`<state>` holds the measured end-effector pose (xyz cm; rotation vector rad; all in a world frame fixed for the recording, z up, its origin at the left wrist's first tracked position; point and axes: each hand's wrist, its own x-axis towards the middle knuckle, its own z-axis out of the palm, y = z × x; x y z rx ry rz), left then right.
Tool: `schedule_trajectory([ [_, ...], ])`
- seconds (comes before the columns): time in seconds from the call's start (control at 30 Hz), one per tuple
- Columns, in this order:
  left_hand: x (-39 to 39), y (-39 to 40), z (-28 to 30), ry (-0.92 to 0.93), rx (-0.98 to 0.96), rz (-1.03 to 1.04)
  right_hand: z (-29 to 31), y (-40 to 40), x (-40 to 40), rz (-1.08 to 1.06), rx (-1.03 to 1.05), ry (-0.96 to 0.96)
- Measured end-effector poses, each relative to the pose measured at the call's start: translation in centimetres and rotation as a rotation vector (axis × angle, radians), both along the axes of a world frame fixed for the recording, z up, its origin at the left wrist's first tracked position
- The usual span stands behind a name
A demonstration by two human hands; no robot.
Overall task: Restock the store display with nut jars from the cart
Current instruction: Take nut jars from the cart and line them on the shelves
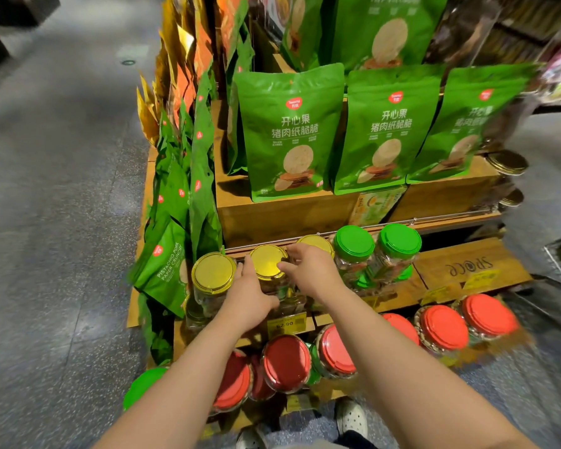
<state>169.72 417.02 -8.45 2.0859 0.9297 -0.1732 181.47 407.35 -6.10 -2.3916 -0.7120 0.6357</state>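
Wooden display shelf [402, 294]: both hands, left hand [250, 298] and right hand [311, 270], grip clear gold-lidded jar [268, 262], fingers curled.

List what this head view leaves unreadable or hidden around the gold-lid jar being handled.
- Gold-lid jar body: covered by left hand and right hand.
- Price tag: first digit blurred.
- Red-lid jars at right: smeared by motion.
- Cart: not identifiable.
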Motion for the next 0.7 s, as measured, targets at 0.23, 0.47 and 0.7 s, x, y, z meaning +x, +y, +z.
schedule_trajectory([
  [0.23,-1.7,-0.1,5.2,-0.100,0.104,-0.132,3.7,-4.3,-0.6,-0.107,0.091,-0.051],
  [0.47,-0.6,-4.7,10.2,-0.216,0.144,-0.200,7.1,-11.9,-0.4,-0.213,0.140,-0.062],
  [0.7,1.9,-13.5,12.1,-0.308,0.085,-0.319,9.1,-24.2,-0.4,-0.325,0.168,-0.087],
])
